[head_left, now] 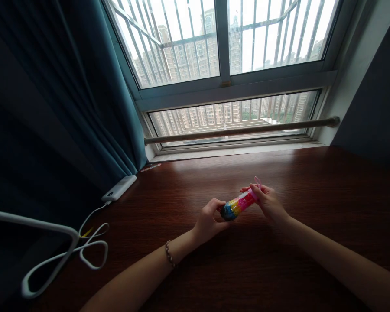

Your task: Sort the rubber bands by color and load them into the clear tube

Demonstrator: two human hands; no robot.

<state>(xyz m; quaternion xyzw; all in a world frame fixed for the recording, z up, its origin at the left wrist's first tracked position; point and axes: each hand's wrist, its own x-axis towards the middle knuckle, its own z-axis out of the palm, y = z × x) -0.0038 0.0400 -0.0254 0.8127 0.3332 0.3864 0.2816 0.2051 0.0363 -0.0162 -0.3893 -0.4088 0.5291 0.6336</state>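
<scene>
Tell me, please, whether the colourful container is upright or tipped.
Tipped: the container slants sideways, left hand at its blue end, right hand at its pink end.

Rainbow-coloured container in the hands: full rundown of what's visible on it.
The rainbow-coloured container is elongated, apparently shiny plastic, running from a dark-blue rounded end through yellow and red to a pink end with a thin pink loop. It lies slantwise over the brown wooden surface, pink end farther right and away from the person. The left hand grips the blue end, the right hand the pink end. Contents are unclear.
</scene>
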